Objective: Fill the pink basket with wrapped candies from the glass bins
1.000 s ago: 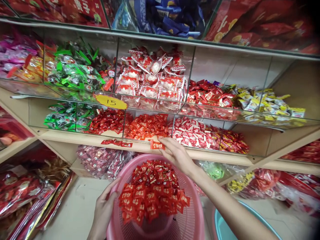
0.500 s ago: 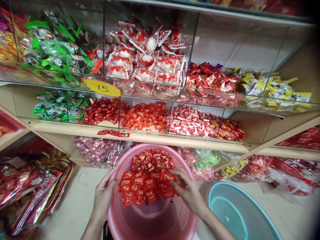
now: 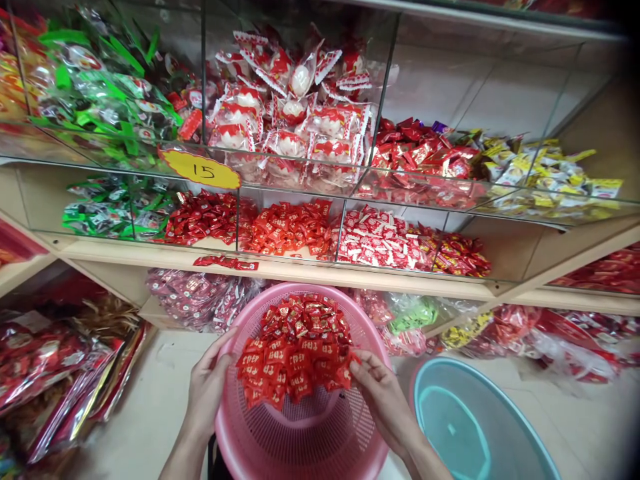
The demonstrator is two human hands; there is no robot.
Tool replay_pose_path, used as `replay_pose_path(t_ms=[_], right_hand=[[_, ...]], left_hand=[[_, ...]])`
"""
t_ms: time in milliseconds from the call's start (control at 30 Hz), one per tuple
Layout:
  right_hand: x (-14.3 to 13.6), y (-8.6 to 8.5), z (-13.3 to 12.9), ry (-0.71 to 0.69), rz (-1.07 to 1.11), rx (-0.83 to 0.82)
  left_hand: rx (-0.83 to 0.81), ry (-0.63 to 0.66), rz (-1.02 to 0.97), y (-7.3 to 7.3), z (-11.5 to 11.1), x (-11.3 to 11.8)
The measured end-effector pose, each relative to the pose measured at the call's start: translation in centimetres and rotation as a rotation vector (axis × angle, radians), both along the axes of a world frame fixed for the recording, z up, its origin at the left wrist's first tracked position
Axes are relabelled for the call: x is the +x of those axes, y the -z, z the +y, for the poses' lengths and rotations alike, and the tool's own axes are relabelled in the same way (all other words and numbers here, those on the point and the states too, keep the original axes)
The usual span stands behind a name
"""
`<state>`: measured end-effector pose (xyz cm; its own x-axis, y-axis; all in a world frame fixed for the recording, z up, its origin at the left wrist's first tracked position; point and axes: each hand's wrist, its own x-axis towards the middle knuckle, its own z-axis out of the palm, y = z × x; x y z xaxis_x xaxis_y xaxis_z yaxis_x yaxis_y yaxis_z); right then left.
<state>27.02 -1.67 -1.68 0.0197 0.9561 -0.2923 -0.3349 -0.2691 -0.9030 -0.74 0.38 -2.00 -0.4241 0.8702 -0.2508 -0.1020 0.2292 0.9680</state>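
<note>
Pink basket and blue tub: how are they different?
The pink basket has lots of little slots, but the blue tub has smooth walls without slots. The pink basket holds red packets; no packets show in the blue tub. The left hand grips the pink basket, while no hand grips the blue tub. Both are open on top.

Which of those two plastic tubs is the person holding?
The pink, slotted plastic basket: the left hand grips its rim, and red-wrapped sweets lie inside. The turquoise plastic tub is untouched.
</note>
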Motion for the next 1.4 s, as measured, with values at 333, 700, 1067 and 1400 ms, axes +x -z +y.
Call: replay_pose_path(t_ms=[333, 700, 1067, 1400], right_hand=[[0.2, -1.8, 0.6, 0.04, 0.126, -0.145], [0.1, -0.6, 0.7, -0.066, -0.232, 0.096], [3.1, -1.2, 2.0, -0.12, -1.013, 0.485], [1.0, -0.5, 1.0, -0.414, -1.067, 0.605]], left_hand=[[-0.016, -0.007, -0.007, 0.0, 0.2, 0.0], [-0.005, 0.004, 0.037, 0.1, 0.1, -0.1], [-0.033, -0.007, 0.022, 0.3, 0.1, -0.2], [-0.023, 0.002, -0.026, 0.2, 0.0, 0.0]])
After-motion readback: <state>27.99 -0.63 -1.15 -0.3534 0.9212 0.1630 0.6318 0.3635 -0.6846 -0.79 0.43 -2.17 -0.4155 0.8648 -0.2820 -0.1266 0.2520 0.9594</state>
